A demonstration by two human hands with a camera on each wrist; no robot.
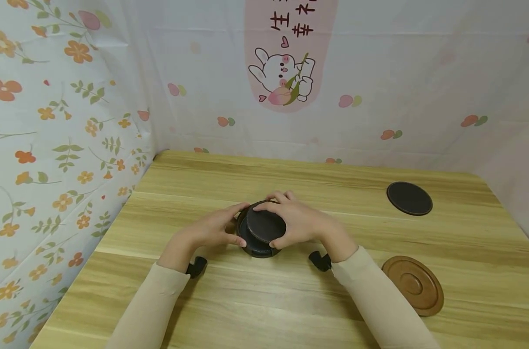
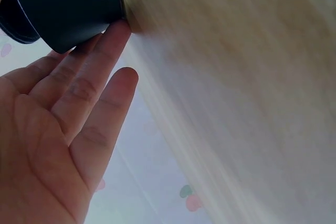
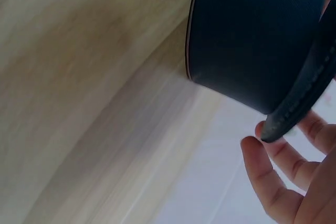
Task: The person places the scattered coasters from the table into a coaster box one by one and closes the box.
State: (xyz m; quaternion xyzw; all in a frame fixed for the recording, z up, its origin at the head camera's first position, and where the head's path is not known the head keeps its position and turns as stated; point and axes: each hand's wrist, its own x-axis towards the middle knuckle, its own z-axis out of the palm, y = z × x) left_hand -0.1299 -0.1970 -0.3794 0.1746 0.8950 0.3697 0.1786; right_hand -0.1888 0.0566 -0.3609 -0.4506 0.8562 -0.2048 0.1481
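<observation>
One black holder (image 1: 259, 253) stands on the table (image 1: 247, 300), its inside mostly hidden by the tilted black disc (image 1: 265, 225) the right hand (image 1: 303, 220) pinches. The left hand (image 1: 212, 229) seemingly grips the holder's side. Rightward lie a second dark disc (image 1: 409, 198) and one brown disc (image 1: 426, 286), partly behind a sleeve (image 1: 380, 291).

The holder (image 1: 259, 253), held disc (image 1: 266, 224) and far disc (image 1: 409, 198) are black; the near disc (image 1: 414, 286) is brown, table (image 1: 247, 305) yellowish wood grain, sleeves (image 1: 148, 310) beige, left cloth (image 1: 46, 160) white with orange flowers (image 1: 78, 51).
</observation>
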